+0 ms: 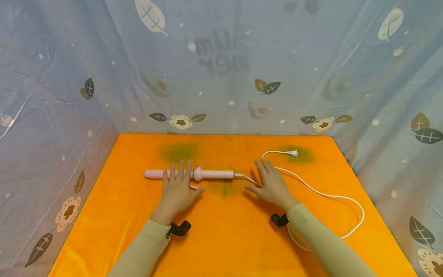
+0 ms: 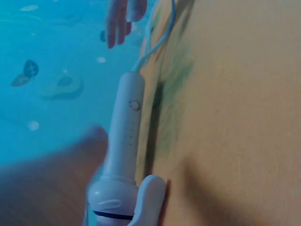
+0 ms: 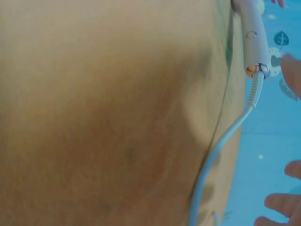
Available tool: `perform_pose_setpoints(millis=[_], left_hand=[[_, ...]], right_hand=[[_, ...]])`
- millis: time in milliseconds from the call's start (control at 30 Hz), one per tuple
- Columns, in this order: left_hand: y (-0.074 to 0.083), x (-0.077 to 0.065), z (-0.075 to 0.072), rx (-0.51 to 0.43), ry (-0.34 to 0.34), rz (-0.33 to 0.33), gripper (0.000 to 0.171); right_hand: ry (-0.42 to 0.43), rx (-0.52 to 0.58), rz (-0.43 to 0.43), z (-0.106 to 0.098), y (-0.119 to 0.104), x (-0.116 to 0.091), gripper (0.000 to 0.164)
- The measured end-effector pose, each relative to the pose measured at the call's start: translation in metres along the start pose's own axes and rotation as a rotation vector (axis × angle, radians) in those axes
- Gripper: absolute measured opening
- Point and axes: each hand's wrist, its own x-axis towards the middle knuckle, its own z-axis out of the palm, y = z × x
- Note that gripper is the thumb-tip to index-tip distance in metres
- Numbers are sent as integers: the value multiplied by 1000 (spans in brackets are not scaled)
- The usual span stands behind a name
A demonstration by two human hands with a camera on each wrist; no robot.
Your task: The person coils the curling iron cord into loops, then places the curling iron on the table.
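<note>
A pink curling iron (image 1: 217,174) lies crosswise on the orange-covered table, its barrel end to the left. My left hand (image 1: 176,194) is spread over the barrel, fingers straight and thumb out to the right, hiding part of the barrel and clamp. The clamp lever (image 2: 151,197) sticks out beside the collar in the left wrist view, and a round button (image 2: 134,104) shows on the handle. My right hand (image 1: 275,188), fingers extended, is over the white cord (image 1: 311,187) to the right of the handle. Its fingertips (image 3: 280,203) appear at the edge of the right wrist view.
From the handle the cord loops right across the table (image 1: 221,238) and passes under my right sleeve. Its two-prong plug (image 1: 293,153) lies at the back right. Leaf-patterned curtains (image 1: 228,77) enclose the back and both sides. Each wrist carries a black camera mount (image 1: 180,228).
</note>
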Motion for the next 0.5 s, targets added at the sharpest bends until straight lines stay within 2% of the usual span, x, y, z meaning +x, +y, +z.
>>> perform_pose_setpoints(millis=[100,200,367,500], left_hand=[[0,6,2,-17,66,72,109],[1,14,5,-40,102,151,112],[2,30,10,-92,90,245,109],[0,41,16,-128,63,256,99]], right_hand=[[-20,136,2,3,5,2,100],[-51,275,22,7,12,5,97],[-89,476,59,14,26,9,83],[-137,626,71,19,36,11,61]])
